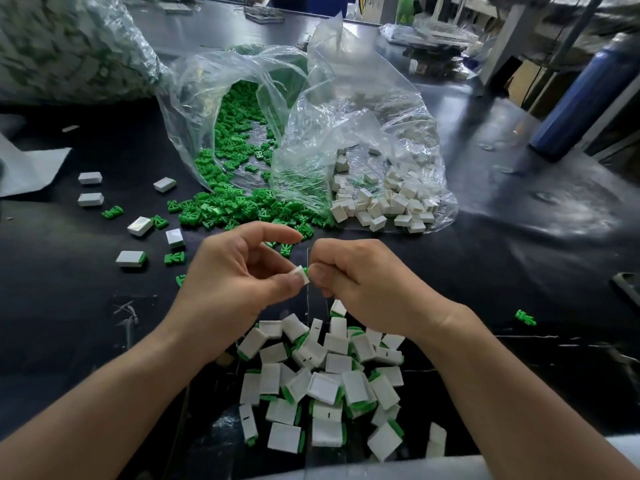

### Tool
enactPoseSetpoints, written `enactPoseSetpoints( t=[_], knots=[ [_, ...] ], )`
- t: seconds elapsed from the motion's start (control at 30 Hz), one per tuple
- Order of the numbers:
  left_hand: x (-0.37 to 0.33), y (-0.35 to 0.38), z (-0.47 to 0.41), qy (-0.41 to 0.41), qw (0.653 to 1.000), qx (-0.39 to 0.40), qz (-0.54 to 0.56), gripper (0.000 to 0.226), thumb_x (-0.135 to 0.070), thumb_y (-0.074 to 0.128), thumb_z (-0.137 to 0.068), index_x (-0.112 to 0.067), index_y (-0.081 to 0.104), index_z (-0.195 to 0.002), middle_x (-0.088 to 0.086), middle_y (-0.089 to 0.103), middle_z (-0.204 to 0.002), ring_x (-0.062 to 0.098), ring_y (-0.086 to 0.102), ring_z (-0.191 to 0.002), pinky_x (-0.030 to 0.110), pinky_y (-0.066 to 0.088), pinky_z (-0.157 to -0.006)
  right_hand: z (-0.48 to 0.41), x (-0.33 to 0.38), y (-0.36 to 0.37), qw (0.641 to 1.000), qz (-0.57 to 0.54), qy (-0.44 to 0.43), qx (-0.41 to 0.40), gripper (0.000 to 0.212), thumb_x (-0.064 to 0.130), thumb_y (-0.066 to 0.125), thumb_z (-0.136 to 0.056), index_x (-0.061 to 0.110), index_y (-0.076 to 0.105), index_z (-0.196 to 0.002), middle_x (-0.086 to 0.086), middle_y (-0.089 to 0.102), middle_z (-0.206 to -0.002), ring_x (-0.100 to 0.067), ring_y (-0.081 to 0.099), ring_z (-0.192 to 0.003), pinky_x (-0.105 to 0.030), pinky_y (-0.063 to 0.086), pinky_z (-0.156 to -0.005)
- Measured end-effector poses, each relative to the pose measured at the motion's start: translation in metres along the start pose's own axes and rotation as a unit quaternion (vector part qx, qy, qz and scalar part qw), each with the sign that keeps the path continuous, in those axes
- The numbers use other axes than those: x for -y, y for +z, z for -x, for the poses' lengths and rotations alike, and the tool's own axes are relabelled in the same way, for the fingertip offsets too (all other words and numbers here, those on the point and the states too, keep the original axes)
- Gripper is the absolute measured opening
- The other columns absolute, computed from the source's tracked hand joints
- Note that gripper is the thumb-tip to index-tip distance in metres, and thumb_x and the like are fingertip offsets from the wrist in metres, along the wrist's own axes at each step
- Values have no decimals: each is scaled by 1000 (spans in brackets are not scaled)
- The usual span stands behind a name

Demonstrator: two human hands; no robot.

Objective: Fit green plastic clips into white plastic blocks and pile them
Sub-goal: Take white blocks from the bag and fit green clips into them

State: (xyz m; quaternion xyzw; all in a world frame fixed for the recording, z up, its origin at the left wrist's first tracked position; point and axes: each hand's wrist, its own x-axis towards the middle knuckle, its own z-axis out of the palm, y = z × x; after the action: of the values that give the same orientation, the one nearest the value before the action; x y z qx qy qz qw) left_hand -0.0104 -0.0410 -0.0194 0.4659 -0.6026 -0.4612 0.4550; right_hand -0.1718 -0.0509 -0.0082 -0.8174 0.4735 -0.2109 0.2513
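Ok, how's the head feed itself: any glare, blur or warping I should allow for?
Head view, centre: sharp on the left hand, right hand, the block and clip they pinch, and the pile; head view, beyond: glare on the clip bag, block bag and table at right; head view, edges: top-left bag smeared by blur, wide-lens bowing tilts the blue cylinder.

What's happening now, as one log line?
step: fitting clip into block | left hand: holds block | right hand: pinches clip | pile: below hands
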Motion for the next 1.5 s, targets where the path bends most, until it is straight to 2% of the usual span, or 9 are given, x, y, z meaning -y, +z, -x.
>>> enactPoseSetpoints(
  t=[0.17, 0.33, 0.53, 0.67, 0.8, 0.93, 1.13, 1.33, 1.5],
  knots=[
    [-1, -1, 1, 20, 999, 18, -34, 45, 7, 74, -67, -30, 64, -92, 0, 70, -67, 12, 64, -59, 22, 54, -60, 1, 1, -3, 999, 32, -15, 26, 23, 11, 50, -92, 15, 44, -70, -9, 54, -69, -25, 46, -66, -42, 40, -64],
    [-1, 0, 1, 22, 997, 43, -52, 47, 3, 76, -65, -32, 64, -95, -1, 70, -66, 11, 64, -58, 22, 55, -59, 1, 1, -1, 996, 63, -34, 46, 25, 12, 51, -93, 18, 41, -70, 7, 42, -61, -20, 40, -64, -37, 35, -61],
    [-3, 2, -2, -4, 997, 6, 77, 42, -21, 71, -54, -26, 64, -95, 2, 70, -68, 11, 66, -61, 17, 52, -56, 0, -1, 1, 991, -131, 22, -34, 28, 23, 52, -93, 8, 52, -70, -10, 56, -64, -18, 50, -59, -36, 43, -57],
    [-2, 2, -3, -5, 993, -9, 116, 39, -17, 71, -55, -21, 65, -93, -2, 69, -66, 5, 64, -62, 13, 49, -58, -3, 0, 1, 930, -336, 148, -22, 53, 56, 32, -81, 12, 59, -69, 1, 61, -59, -8, 53, -50, -18, 41, -50],
    [-4, 2, -2, -1, 989, -1, 150, 39, -18, 71, -53, -18, 66, -92, -2, 70, -66, 7, 64, -58, 16, 50, -55, -5, 9, 8, 847, -486, 194, 90, 62, 56, 24, -88, 6, 59, -75, -6, 63, -65, -12, 54, -53, -22, 39, -54],
    [-3, 4, -1, 6, 987, 6, 161, 37, -12, 69, -57, -15, 64, -93, 0, 69, -64, 11, 61, -52, 19, 50, -50, -5, 15, 13, 813, -535, 213, 88, 58, 48, 23, -96, 8, 54, -69, -3, 57, -57, -11, 49, -48, -20, 39, -50],
    [-2, 5, -2, 14, 987, 11, 160, 37, -12, 69, -58, -14, 64, -95, 2, 69, -65, 13, 61, -49, 21, 52, -52, -4, 18, 14, 809, -545, 208, 69, 48, 45, 29, -96, 11, 51, -69, 0, 52, -53, -9, 44, -45, -18, 38, -46],
    [-2, 3, -2, -7, 985, 3, 173, 39, -16, 69, -57, -14, 66, -96, 4, 69, -71, 14, 63, -55, 22, 52, -56, -3, 15, 14, 870, -453, 187, 55, 49, 46, 29, -95, 13, 52, -69, 6, 55, -51, -9, 46, -48, -20, 36, -50],
    [-2, 2, -2, -15, 984, 15, 179, 40, -4, 77, -56, -15, 66, -93, 8, 70, -72, 17, 62, -54, 26, 53, -57, -3, 16, 13, 888, -421, 176, 56, 45, 45, 31, -95, 15, 51, -69, 7, 54, -53, -8, 45, -48, -20, 35, -50]
  ],
)
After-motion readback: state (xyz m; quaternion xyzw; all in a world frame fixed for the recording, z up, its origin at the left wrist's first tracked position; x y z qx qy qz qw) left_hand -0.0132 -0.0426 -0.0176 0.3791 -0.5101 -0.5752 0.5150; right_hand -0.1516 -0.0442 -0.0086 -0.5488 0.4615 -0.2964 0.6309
